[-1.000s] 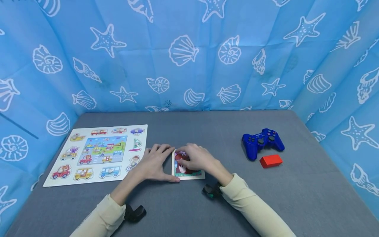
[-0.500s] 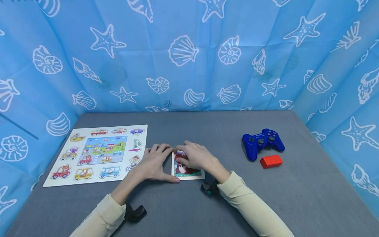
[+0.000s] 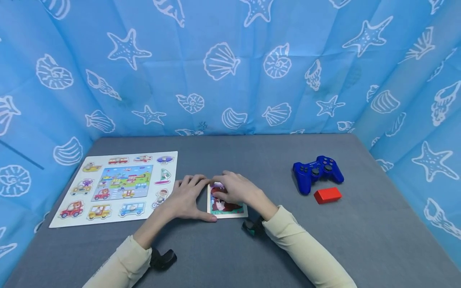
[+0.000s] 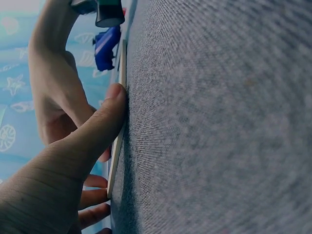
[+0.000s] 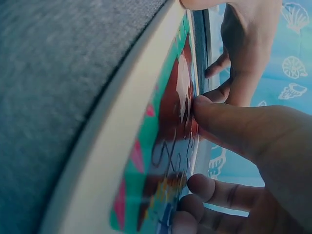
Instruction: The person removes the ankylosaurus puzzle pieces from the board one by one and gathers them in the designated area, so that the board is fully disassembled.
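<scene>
A small wooden jigsaw puzzle [image 3: 225,207] with a pale frame and a dark red and green picture lies flat in mid-table. Holding its left side is my left hand [image 3: 185,200], the thumb [image 4: 109,109] along the near edge and the fingers around the far left corner. Over the picture's upper part sits my right hand [image 3: 237,189], which hides that area. Seen from the right wrist, its thumb [image 5: 234,119] and bent fingertips [image 5: 200,186] touch the picture [image 5: 170,107], spread apart. Curved piece seams show between them, and no loose piece is visible there.
A large white knob puzzle board [image 3: 81,219] with vehicle pieces lies left of my left hand. On the right are a blue game controller [image 3: 317,172] and a red block [image 3: 327,195]. A blue shell-patterned curtain [image 3: 230,96] hangs behind the grey table [image 3: 201,256].
My right hand has slid slightly left over the picture, uncovering a bit more of its lower part. My left hand keeps its place on the jigsaw puzzle. The head view has shifted slightly.
</scene>
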`<state>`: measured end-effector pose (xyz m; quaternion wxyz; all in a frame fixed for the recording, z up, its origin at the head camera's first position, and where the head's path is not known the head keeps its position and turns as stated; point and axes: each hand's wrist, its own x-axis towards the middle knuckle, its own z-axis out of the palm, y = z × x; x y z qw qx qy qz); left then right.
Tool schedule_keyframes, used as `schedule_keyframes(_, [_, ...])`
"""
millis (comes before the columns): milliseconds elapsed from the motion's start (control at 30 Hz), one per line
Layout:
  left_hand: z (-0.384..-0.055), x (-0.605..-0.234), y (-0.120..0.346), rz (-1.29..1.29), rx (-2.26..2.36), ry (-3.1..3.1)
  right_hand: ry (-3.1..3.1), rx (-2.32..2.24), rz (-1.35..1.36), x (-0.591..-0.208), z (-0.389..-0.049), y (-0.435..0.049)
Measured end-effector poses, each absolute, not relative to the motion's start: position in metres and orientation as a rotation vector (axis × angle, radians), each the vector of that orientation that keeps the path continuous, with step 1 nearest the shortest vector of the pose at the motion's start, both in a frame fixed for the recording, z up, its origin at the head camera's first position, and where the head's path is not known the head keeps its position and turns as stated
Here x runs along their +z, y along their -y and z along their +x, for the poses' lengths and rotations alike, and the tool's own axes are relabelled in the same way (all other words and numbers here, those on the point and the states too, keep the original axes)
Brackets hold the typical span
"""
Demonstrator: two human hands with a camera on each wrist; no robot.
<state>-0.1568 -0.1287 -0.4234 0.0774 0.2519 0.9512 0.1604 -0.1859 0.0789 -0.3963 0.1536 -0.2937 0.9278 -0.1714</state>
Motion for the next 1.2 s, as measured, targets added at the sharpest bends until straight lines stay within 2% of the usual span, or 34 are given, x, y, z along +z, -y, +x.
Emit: schedule_keyframes(1200, [-0.1574, -0.4205, 0.1298, 0.744, 0.487, -2.822, -2.609, -0.747, -0.792, -0.3991, -0.19, -0.0809])
